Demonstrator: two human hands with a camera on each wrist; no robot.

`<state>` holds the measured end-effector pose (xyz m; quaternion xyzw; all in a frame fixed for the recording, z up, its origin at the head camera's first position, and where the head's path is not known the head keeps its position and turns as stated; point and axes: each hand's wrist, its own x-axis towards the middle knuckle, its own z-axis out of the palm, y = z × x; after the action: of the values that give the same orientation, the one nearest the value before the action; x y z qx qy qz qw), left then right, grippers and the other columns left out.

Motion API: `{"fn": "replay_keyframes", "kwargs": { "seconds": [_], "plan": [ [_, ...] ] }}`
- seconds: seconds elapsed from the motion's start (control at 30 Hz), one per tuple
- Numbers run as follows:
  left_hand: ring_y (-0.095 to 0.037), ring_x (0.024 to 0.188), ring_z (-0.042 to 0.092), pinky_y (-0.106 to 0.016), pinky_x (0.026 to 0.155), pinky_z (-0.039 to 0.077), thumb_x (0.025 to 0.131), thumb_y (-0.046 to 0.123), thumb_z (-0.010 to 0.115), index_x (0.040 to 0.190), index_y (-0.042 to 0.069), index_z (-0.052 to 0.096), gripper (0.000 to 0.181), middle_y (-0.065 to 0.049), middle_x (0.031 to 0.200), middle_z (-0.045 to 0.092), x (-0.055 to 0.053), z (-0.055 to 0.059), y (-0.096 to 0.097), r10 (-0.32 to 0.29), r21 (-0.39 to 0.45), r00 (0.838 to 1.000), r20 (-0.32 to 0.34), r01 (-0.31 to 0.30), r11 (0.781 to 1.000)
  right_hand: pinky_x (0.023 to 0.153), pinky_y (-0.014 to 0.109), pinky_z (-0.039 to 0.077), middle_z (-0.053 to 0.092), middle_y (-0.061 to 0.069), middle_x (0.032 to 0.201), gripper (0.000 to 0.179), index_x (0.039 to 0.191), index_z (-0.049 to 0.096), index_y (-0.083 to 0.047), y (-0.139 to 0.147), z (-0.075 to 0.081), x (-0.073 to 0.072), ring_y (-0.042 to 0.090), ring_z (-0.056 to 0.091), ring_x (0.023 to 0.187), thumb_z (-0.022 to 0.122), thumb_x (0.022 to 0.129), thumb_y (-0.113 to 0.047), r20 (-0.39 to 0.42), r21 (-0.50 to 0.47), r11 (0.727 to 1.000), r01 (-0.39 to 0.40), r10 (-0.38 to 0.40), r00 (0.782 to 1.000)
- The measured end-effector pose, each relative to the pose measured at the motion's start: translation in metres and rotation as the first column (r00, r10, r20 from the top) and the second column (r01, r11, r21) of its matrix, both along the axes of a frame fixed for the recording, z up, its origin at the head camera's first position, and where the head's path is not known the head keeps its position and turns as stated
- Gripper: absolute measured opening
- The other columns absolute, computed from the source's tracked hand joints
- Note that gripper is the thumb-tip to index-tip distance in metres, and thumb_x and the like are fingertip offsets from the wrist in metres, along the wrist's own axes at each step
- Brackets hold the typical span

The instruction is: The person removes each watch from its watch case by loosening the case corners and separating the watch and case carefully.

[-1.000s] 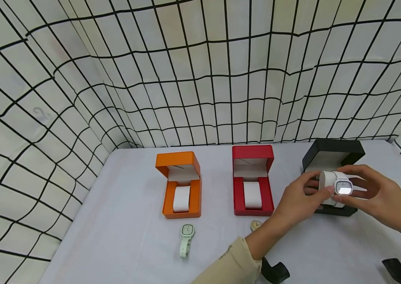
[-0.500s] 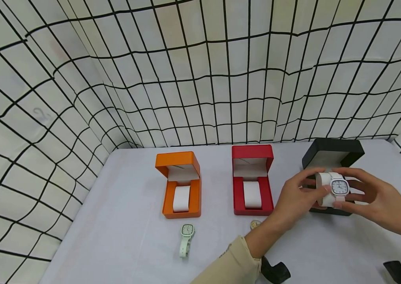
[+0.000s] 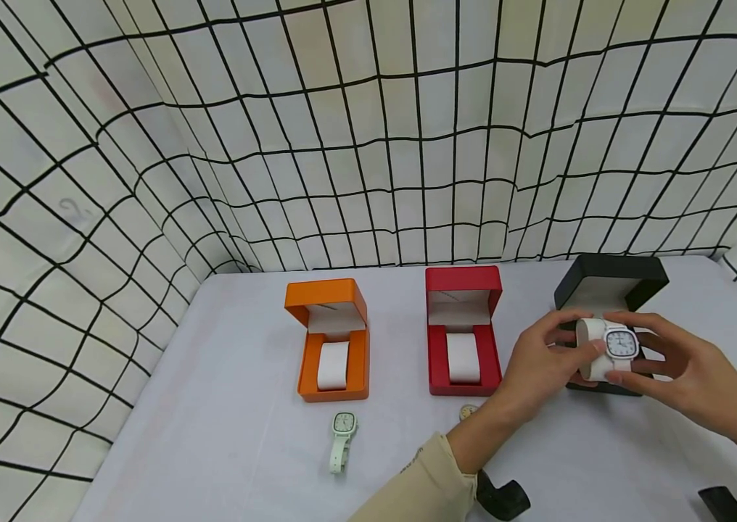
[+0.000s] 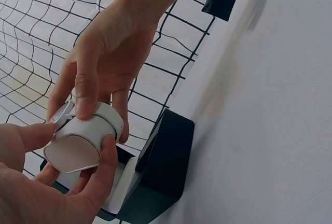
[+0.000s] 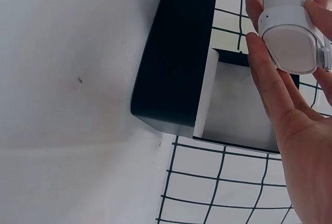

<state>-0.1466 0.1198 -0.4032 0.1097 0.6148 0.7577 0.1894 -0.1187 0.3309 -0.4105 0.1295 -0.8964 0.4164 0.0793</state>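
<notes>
A white watch (image 3: 622, 344) with a squarish face sits round a white watch cushion (image 3: 587, 349), held up in front of the open black box (image 3: 643, 279). My left hand (image 3: 541, 362) grips the cushion's left end, thumb at the front near the dial. From the other side my right hand (image 3: 685, 362) pinches the watch between thumb and fingers. Both hands also show around the cushion (image 4: 85, 130) in the left wrist view. In the right wrist view, the black box (image 5: 236, 105) shows a pale lining, and the dial is mostly hidden.
An orange box (image 3: 358, 362) and a red box (image 3: 437, 362) stand open, each holding a white cushion. A pale green watch (image 3: 342, 435) lies before the orange box. Another watch (image 3: 468, 412) is partly hidden by my left forearm. Black grid netting (image 3: 394, 145) covers the walls behind.
Both hands have shifted slightly left with the watch and cushion. The dial, glaring white before, has tilted so its markings show. The boxes have stayed in place.
</notes>
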Motion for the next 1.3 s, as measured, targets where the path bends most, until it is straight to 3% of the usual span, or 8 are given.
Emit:
{"fn": "replay_keyframes", "kwargs": {
  "seconds": [0.13,0.27,0.43,0.57,0.73,1.0,1.17,1.3],
  "plan": [
    [0.001,0.077,0.069,-0.023,0.066,0.063,0.095,0.009,0.074,0.127,0.029,0.068,0.038,0.014,0.099,0.067,0.000,0.000,0.001,0.004,-0.029,1.000,0.001,-0.004,1.000,0.077,0.005,0.054,0.051,-0.021,0.144,0.082,0.150,0.053,-0.016,0.001,-0.001,0.002,-0.017,0.060,0.102,0.090,0.079,-0.005,0.005,0.000,1.000,0.013,-0.013,1.000],
    [0.001,0.076,0.068,-0.020,0.065,0.061,0.092,0.006,0.077,0.126,0.029,0.069,0.042,0.014,0.097,0.068,-0.001,0.000,0.001,0.004,-0.044,1.000,-0.004,-0.004,0.999,0.078,0.004,0.053,0.048,-0.028,0.143,0.082,0.152,0.052,-0.014,0.002,-0.003,0.002,-0.019,0.059,0.103,0.089,0.079,-0.004,0.005,0.000,1.000,0.016,-0.016,1.000],
    [-0.001,0.073,0.068,-0.020,0.063,0.061,0.090,0.001,0.077,0.124,0.028,0.067,0.045,0.012,0.094,0.070,-0.002,0.000,0.001,-0.004,-0.012,1.000,0.011,0.004,1.000,0.075,0.006,0.056,0.048,-0.021,0.145,0.084,0.154,0.050,-0.020,0.007,-0.003,0.004,-0.021,0.058,0.103,0.088,0.081,-0.004,0.050,-0.021,0.999,0.033,-0.032,0.998],
    [-0.001,0.075,0.067,-0.021,0.066,0.062,0.091,0.002,0.076,0.124,0.030,0.065,0.045,0.008,0.096,0.074,-0.001,0.000,0.001,0.006,-0.044,1.000,0.020,-0.006,0.999,0.073,0.009,0.058,0.048,-0.019,0.147,0.085,0.155,0.049,-0.025,0.012,-0.003,0.005,-0.019,0.062,0.102,0.086,0.082,-0.003,0.085,-0.059,0.997,0.042,-0.037,0.996],
    [-0.001,0.079,0.066,-0.021,0.068,0.061,0.092,0.004,0.074,0.123,0.033,0.065,0.044,0.005,0.098,0.077,0.000,0.001,0.001,0.025,-0.084,0.999,0.034,-0.022,0.996,0.076,0.007,0.057,0.047,-0.027,0.145,0.083,0.156,0.047,-0.016,0.013,-0.003,0.006,-0.019,0.060,0.104,0.085,0.084,-0.001,0.085,-0.074,0.997,0.033,-0.027,0.996],
    [-0.002,0.082,0.066,-0.027,0.069,0.064,0.092,0.002,0.072,0.123,0.031,0.063,0.043,0.007,0.100,0.075,0.000,0.000,0.001,0.011,-0.040,0.998,0.054,-0.009,0.999,0.073,0.005,0.052,0.045,-0.034,0.141,0.074,0.157,0.047,-0.020,0.012,-0.005,0.008,-0.020,0.052,0.105,0.080,0.091,-0.008,0.070,-0.022,0.996,0.081,-0.080,0.994],
    [-0.001,0.084,0.065,-0.025,0.070,0.063,0.092,0.003,0.071,0.123,0.032,0.063,0.043,0.009,0.103,0.075,0.001,0.001,0.001,0.005,-0.041,0.999,0.054,-0.003,0.999,0.079,-0.001,0.048,0.044,-0.036,0.143,0.070,0.158,0.046,-0.021,0.012,-0.003,0.008,-0.025,0.046,0.110,0.076,0.095,-0.012,0.054,-0.024,0.994,0.104,-0.102,0.993],
    [-0.001,0.085,0.065,-0.023,0.070,0.062,0.092,0.004,0.070,0.123,0.032,0.062,0.042,0.010,0.103,0.074,0.001,0.000,0.001,0.020,-0.037,0.998,0.052,-0.018,0.999,0.076,0.000,0.049,0.045,-0.033,0.144,0.064,0.158,0.045,-0.022,0.012,-0.002,0.007,-0.025,0.048,0.108,0.071,0.099,-0.016,0.063,-0.023,0.989,0.146,-0.144,0.988]
  ]
}}
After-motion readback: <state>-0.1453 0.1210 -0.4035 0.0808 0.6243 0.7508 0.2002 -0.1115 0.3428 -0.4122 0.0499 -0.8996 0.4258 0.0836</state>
